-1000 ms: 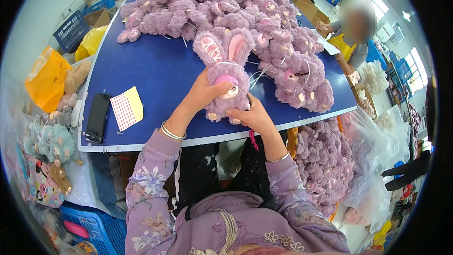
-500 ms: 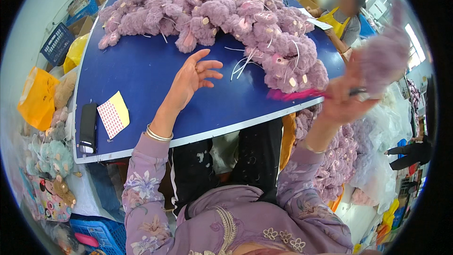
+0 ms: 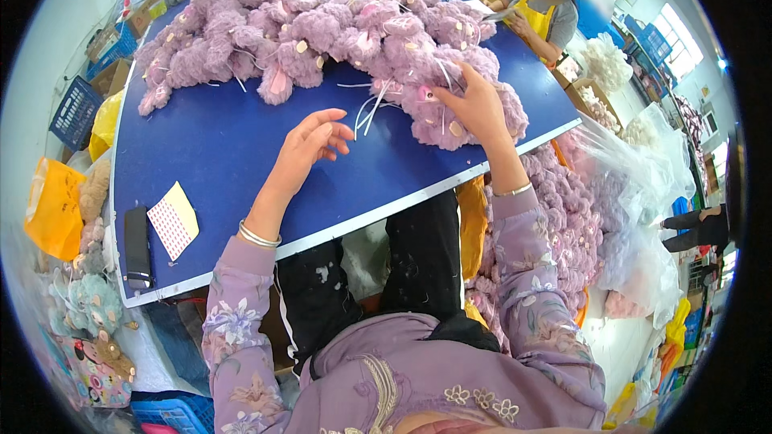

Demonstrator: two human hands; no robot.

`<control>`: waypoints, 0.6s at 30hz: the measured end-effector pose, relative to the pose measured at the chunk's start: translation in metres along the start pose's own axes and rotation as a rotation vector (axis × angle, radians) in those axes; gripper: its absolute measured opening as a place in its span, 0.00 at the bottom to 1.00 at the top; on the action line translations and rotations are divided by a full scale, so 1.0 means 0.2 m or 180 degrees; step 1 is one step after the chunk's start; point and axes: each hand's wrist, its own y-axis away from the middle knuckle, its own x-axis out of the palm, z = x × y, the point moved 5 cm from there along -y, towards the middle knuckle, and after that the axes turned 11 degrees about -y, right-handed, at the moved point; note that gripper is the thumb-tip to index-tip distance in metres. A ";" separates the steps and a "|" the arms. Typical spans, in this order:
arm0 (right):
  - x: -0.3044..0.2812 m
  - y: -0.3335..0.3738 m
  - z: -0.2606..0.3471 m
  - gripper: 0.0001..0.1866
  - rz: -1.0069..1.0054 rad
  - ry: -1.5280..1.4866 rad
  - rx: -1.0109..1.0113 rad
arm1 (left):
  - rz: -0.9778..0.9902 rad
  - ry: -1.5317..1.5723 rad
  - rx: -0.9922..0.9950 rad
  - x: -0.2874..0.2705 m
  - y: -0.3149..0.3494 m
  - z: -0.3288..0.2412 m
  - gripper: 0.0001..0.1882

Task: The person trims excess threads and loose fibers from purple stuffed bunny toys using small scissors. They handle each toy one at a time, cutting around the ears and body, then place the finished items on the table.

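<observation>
A large heap of fuzzy purple plush toys (image 3: 314, 24) covers the far side of the blue table (image 3: 241, 145). My right hand (image 3: 480, 112) is on a plush toy (image 3: 438, 120) at the heap's near right end, thumb on its near side and the other fingers partly hidden in the fur. White strings (image 3: 370, 116) trail from the toys onto the table. My left hand (image 3: 310, 149) hovers over the table left of those strings, holding nothing, with its fingers loosely bent and apart.
A black case (image 3: 137, 247) and a sheet of red-marked stickers (image 3: 174, 223) lie at the table's left. More purple plush pieces (image 3: 567, 217) are piled below its right edge. A co-worker in a yellow apron (image 3: 535, 22) sits at the far right.
My right hand has come from the right, where it held up a purple plush toy, to the toy at the heap's end. The raised toy and a bright pink item no longer show.
</observation>
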 end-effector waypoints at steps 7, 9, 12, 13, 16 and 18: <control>-0.07 -0.14 -0.07 0.13 -0.0888 -0.0654 -0.0247 | 0.0160 -0.0203 0.0051 0.09 -0.08 0.02 0.18; -0.07 -0.15 0.04 0.11 -0.0899 -0.1659 -0.0263 | 0.0002 -0.0291 0.0197 0.06 -0.07 0.02 0.20; -0.06 -0.11 0.38 0.08 -0.0783 -0.2372 -0.0281 | -0.0501 -0.0392 0.0559 0.00 -0.04 -0.03 0.26; -0.04 -0.10 0.47 0.08 -0.0624 -0.2434 -0.0314 | -0.0716 -0.0418 0.0711 -0.01 -0.03 -0.05 0.29; 0.10 -0.15 0.59 0.08 -0.0101 -0.3129 -0.0141 | -0.1105 -0.0922 0.0837 -0.05 -0.02 -0.10 0.42; 0.25 -0.17 0.64 0.09 0.0424 -0.3792 0.0260 | -0.1270 -0.1125 0.1115 -0.05 0.01 -0.09 0.49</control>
